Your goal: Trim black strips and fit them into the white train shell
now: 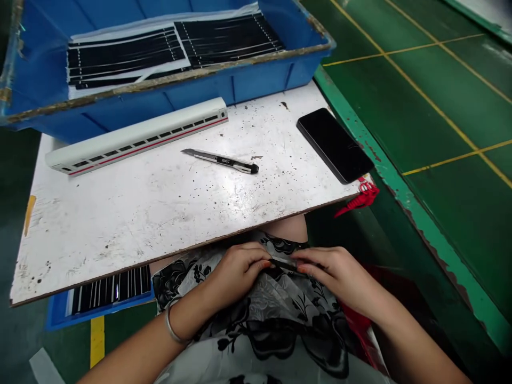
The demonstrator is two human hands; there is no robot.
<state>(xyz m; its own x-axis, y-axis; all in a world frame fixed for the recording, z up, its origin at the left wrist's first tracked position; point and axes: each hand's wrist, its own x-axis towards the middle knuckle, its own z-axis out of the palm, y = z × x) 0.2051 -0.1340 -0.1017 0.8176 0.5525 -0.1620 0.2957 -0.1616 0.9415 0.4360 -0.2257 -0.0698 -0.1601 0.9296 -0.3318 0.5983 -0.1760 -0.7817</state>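
Both hands rest over my lap, below the near edge of the white board (160,213). My left hand (236,272) and my right hand (338,272) pinch the two ends of a thin dark strip (285,264) between their fingertips. A bangle circles my left wrist. On the board lie a white toy train car (136,136) with a red stripe and black windows, and a utility knife (222,159) with its blade out.
A black phone (335,144) lies at the board's right corner. A blue crate (256,80) behind holds sheets of black strips (172,48). More black strips (108,288) sit in a blue tray under the board. Red plastic (360,197) hangs at the right edge; green floor beyond.
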